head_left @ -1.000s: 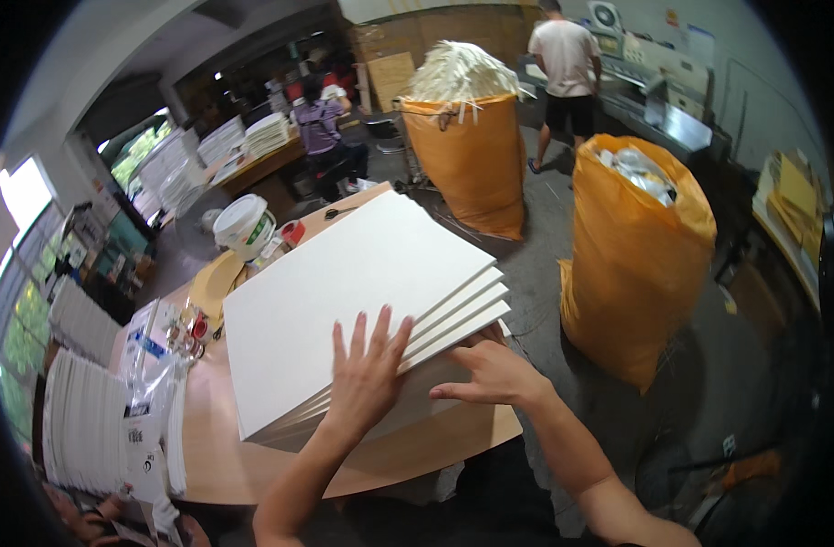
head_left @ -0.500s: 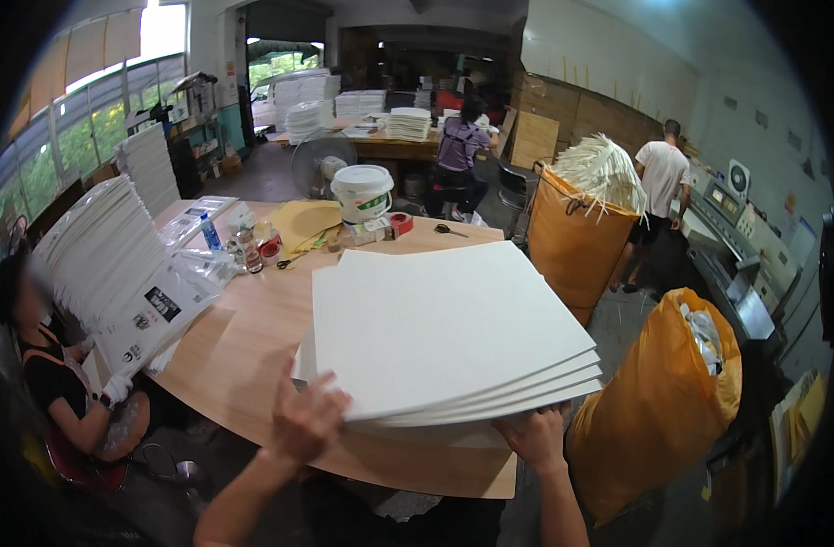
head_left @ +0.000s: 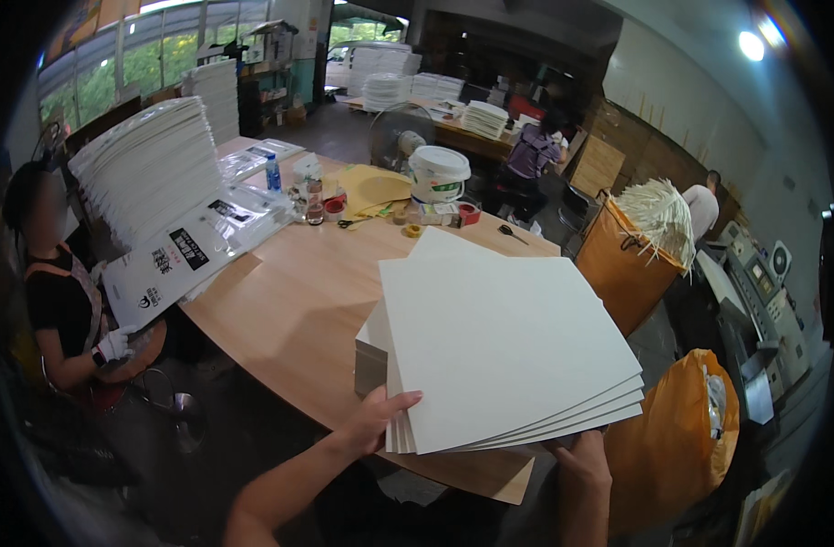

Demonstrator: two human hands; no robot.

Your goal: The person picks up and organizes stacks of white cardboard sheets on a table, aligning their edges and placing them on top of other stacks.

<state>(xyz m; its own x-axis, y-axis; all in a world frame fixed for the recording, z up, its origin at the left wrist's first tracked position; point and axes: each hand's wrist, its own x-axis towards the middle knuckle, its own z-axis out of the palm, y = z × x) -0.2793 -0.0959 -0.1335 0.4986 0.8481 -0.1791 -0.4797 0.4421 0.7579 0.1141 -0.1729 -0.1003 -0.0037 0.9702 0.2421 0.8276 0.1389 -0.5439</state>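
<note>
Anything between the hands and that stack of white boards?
Nothing visible. The left hand already touches the near-left corner of the stack of white boards, thumb on top. The right hand is under its near edge. The wooden table beside the stack is bare.

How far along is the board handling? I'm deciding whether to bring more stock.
Done: a grey stack already lies on the wooden table. In hand: the left hand and right hand hold several white boards fanned above it. Left: those boards are not set down or squared.
</note>
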